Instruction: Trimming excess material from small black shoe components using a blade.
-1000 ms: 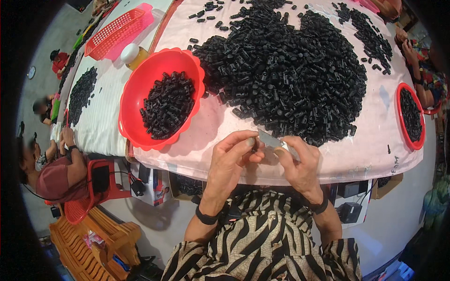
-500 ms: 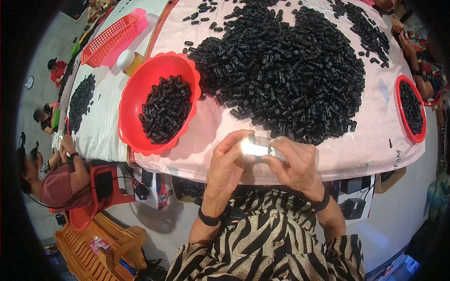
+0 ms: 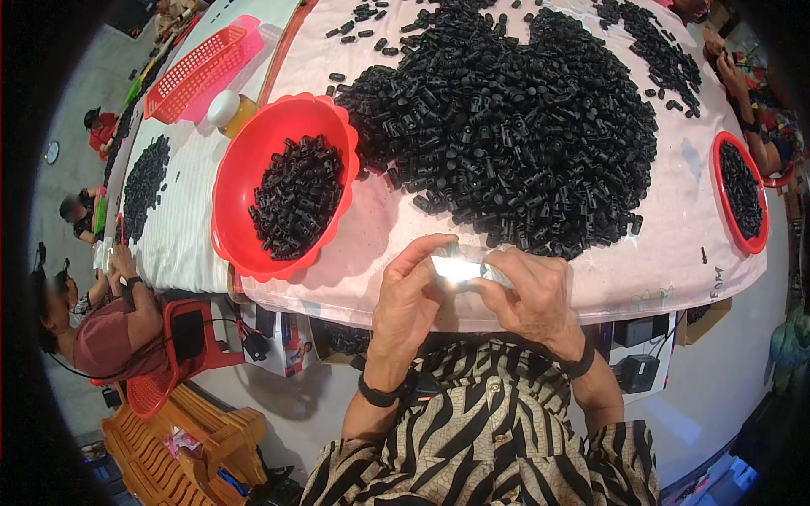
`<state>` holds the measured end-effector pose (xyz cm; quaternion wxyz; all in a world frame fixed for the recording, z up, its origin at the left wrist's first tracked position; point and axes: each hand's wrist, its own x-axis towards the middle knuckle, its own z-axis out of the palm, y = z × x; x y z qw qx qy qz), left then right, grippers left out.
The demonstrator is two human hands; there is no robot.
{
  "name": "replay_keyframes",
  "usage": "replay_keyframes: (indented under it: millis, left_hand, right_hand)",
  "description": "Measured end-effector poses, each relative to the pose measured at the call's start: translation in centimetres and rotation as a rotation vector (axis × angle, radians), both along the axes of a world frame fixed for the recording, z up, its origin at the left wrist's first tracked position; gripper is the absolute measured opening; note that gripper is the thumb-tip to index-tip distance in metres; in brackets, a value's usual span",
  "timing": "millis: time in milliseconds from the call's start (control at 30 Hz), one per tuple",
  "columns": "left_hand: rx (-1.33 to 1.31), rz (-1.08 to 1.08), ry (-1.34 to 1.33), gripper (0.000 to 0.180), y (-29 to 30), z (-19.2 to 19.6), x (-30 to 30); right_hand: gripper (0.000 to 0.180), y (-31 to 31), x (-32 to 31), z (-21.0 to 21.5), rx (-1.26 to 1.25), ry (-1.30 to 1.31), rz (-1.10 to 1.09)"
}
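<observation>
Over the near edge of the table, my left hand and my right hand face each other, thumbs and fingers pinched inward. Between the fingertips a small shiny piece glares white, so its shape is washed out. A dark bit shows at my left fingertips and another by my right thumb; I cannot make out their kind. Just beyond my hands spreads a large heap of small black plastic cylinders, some with holes. To the left, a red scalloped bowl leans toward me with more cylinders inside.
A white-capped jar and a red perforated basket stand beyond the bowl. At right is a red-rimmed bowl of black pieces. People sit at both sides. A wooden bench and red chair are at lower left.
The glare between my fingertips has shifted slightly, and the shiny piece looks a little turned. Both hands stay in nearly the same place.
</observation>
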<state>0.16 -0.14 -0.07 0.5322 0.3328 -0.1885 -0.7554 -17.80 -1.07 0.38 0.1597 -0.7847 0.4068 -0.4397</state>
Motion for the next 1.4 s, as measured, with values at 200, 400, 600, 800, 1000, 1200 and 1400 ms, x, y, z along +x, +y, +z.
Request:
replay_keyframes:
  millis: [200,400,600,800,1000,1200,1400]
  left_hand:
    - [-0.042,-0.016,0.071,0.024,-0.1,-0.7,0.3]
    - [-0.015,-0.001,0.055,0.022,-0.1,-0.4,0.0]
    - [-0.043,-0.002,0.06,0.021,-0.1,-0.4,0.0]
    - [-0.066,0.013,0.029,0.019,-0.2,-0.6,-0.2]
    - [-0.05,0.033,-0.061,0.018,-0.2,-0.4,-0.4]
    - [-0.037,0.031,-0.075,0.021,0.1,-0.2,-1.1]
    - [0.014,0.07,-0.073,0.027,-0.3,-0.1,-0.6]
  right_hand:
    - [0.024,0.1,0.0,-0.2,0.016,0.022,-0.006]
    - [0.023,-0.1,0.2,-0.2,-0.006,0.039,-0.016]
    - [0.024,0.0,0.3,-0.3,-0.01,0.066,-0.03]
    - [0.025,0.1,0.5,-0.4,-0.011,0.087,-0.043]
    - [0.023,0.1,0.8,0.0,-0.045,0.133,-0.092]
    - [0.023,-0.2,0.9,-0.4,-0.026,0.097,-0.15]
    - [0.026,0.0,0.5,-0.2,-0.028,0.047,-0.096]
